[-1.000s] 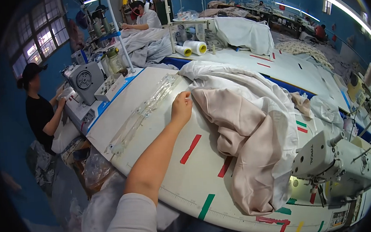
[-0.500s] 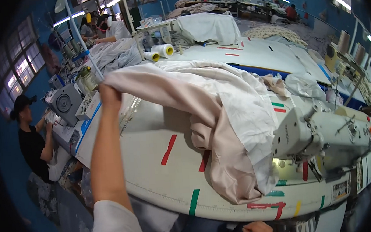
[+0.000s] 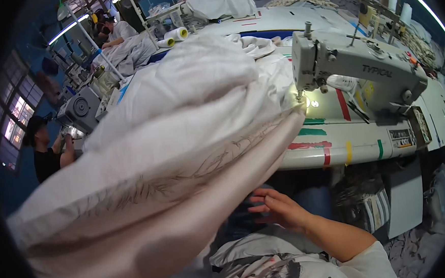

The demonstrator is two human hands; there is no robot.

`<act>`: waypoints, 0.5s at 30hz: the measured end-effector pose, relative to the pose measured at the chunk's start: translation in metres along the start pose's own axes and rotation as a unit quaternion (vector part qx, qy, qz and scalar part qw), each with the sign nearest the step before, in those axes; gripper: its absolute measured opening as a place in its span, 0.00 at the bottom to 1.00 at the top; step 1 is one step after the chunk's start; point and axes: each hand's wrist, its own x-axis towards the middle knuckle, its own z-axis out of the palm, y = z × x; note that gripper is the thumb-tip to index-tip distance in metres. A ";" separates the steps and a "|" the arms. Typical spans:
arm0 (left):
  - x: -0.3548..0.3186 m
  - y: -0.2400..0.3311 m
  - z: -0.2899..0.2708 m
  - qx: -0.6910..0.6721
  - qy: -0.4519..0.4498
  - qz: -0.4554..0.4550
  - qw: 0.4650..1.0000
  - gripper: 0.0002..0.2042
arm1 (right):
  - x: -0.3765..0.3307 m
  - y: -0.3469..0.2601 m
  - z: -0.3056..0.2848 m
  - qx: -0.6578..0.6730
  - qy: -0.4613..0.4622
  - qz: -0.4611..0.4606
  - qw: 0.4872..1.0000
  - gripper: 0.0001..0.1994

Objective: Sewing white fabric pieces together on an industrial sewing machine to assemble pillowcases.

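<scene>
A large sheet of white and beige fabric (image 3: 180, 121) spreads in a big billow from the sewing machine down to the lower left. Dark line patterns run along its fold, and one corner sits by the needle area of the sewing machine (image 3: 360, 61). My left hand is hidden, apparently behind the fabric. Below the table's front edge, close to the fabric's beige border, my right hand (image 3: 280, 207) is held with its fingers apart and nothing in it.
Red, green and yellow tape strips mark the white table (image 3: 365, 148). Dark thread snips (image 3: 358, 110) lie beside the machine. Thread cones (image 3: 178, 34) stand at the back left. A co-worker in black (image 3: 50, 149) works at another machine on the left; another person sits farther back.
The fabric has swung from the table toward me and to the lower left, covering much of the view. My left arm has gone out of sight. My right hand has risen with fingers spread.
</scene>
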 end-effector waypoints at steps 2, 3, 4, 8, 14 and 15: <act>-0.008 0.006 0.018 0.000 -0.095 -0.029 0.995 0.18 | -0.006 0.005 0.001 0.094 -0.042 0.050 0.993 0.32; -0.009 0.005 0.025 -0.006 -0.147 -0.044 0.988 0.19 | -0.007 0.007 0.006 0.119 -0.045 0.018 0.992 0.31; -0.012 0.005 0.028 -0.007 -0.193 -0.059 0.979 0.19 | -0.012 0.001 0.018 0.117 -0.002 0.024 0.993 0.29; -0.018 -0.005 0.030 -0.022 -0.380 -0.115 0.918 0.21 | -0.016 0.014 0.013 0.101 0.091 0.068 0.988 0.21; 0.024 -0.215 0.062 0.535 -0.260 -0.110 0.796 0.34 | -0.057 0.021 -0.021 0.151 0.032 -0.018 0.988 0.25; 0.035 -0.240 0.053 0.566 -0.216 -0.139 0.783 0.35 | -0.066 0.021 -0.033 0.181 0.035 -0.014 0.983 0.27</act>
